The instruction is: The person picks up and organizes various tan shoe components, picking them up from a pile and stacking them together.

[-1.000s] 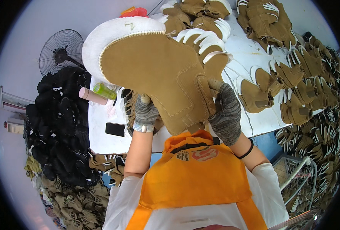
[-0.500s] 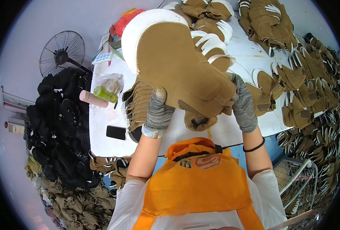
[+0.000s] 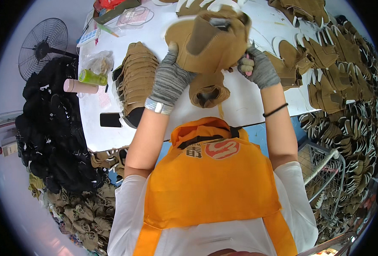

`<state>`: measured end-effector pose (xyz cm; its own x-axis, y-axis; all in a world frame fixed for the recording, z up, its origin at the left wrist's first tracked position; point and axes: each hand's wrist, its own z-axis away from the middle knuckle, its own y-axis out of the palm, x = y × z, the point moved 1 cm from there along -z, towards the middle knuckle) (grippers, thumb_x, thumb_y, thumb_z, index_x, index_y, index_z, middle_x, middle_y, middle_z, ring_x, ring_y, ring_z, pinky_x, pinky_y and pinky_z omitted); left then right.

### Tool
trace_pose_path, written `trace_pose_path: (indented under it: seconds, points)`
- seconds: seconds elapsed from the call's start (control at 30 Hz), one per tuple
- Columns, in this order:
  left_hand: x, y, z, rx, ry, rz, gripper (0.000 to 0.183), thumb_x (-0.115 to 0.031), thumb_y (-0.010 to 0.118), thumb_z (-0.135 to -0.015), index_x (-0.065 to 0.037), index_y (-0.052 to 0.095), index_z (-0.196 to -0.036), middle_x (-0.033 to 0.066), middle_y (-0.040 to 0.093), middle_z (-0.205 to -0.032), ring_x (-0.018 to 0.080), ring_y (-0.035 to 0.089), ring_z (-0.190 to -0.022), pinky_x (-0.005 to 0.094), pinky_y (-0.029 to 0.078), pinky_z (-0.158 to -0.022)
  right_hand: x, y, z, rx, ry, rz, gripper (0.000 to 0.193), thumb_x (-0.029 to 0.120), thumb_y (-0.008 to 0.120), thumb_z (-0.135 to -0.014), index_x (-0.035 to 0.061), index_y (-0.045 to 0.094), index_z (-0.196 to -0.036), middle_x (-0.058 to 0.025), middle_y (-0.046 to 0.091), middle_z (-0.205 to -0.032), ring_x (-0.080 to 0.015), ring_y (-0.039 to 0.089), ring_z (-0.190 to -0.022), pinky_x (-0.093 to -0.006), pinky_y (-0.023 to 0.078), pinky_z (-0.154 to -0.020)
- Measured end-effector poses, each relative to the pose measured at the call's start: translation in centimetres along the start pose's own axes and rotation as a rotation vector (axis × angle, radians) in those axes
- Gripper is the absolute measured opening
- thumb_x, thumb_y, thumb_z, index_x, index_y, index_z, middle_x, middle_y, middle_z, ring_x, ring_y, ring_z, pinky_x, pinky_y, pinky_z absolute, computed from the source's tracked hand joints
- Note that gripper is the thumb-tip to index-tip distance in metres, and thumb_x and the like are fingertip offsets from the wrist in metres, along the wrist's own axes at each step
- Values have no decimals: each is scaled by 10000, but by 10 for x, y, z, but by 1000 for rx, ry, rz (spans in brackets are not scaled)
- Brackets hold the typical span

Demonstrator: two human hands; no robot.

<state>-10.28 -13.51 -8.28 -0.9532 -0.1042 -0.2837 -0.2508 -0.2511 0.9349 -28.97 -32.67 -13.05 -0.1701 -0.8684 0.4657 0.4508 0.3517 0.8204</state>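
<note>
My left hand [image 3: 168, 83], in a grey knit glove, is closed on a brown suede boot upper [image 3: 214, 45] lifted over the table. The upper is slightly blurred, with a darker patch and an opening toward its upper right. Close beside its right edge is my right hand [image 3: 263, 70], also gloved, with bare fingertips curled around a small pink object [image 3: 248, 72]; its kind is mostly hidden. Below the held piece, another brown upper [image 3: 208, 93] rests on the table with its round opening toward me. A row of overlapping brown uppers [image 3: 137, 74] lies left of my left hand.
On the white table [image 3: 154, 134] at left are a phone [image 3: 111, 120], a pink bottle [image 3: 80, 86], a green bottle [image 3: 93, 77] and a clear plastic bag [image 3: 99, 62]. More brown uppers [image 3: 331, 81] crowd the right. A wire cart [image 3: 325, 175] stands lower right, a fan [image 3: 44, 49] far left.
The boot upper has been turned, its broad white-edged end swinging away from view. My right hand has come off its edge and curled its fingers. The whole view has shifted.
</note>
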Motion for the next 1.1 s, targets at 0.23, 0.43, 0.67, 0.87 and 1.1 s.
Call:
trace_pose_path:
  seconds: [0.23, 0.43, 0.67, 0.87, 1.1]
  points:
    - [36, -86, 26, -196, -5, -371, 544, -346, 636, -862, -6, 479, -1256, 92, 582, -1169, 216, 559, -1059, 335, 473, -911, -54, -54, 25, -302, 28, 185, 128, 199, 569, -901, 92, 523, -850, 24, 371, -550, -103, 333, -408, -242, 274, -360]
    - [91, -264, 32, -532, -155, -702, 484, -410, 519, -926, -36, 508, -1234, 62, 604, -1026, 159, 556, -852, 272, 474, -698, -122, -92, 36, -419, 212, 116, 143, 256, 616, -892, 134, 554, -932, 60, 391, -604, -63, 302, -437, -221, 238, -369]
    - [84, -281, 6, -549, -122, -815, 434, -374, 501, -940, -18, 533, -1185, 69, 604, -984, 153, 549, -799, 263, 467, -685, -115, -106, 10, -534, 211, 582, 287, 323, 646, -865, 105, 543, -1019, -20, 451, -610, -127, 352, -423, -292, 298, -363]
    - [83, -257, -7, -682, -103, -1186, 370, -247, 469, -969, 36, 515, -1202, 137, 606, -1062, 199, 557, -922, 286, 443, -838, -116, -132, -4, -501, 403, 1262, 428, 383, 585, -882, 72, 543, -1173, -141, 634, -911, -267, 591, -769, -385, 490, -654]
    - [85, -332, -14, -543, -68, -980, 316, -169, 449, -955, -34, 487, -1238, 111, 570, -1172, 222, 549, -1002, 310, 446, -875, -102, -121, 2, -499, 511, 1411, 470, 453, 503, -906, 47, 593, -1125, -171, 651, -884, -299, 612, -754, -385, 485, -704]
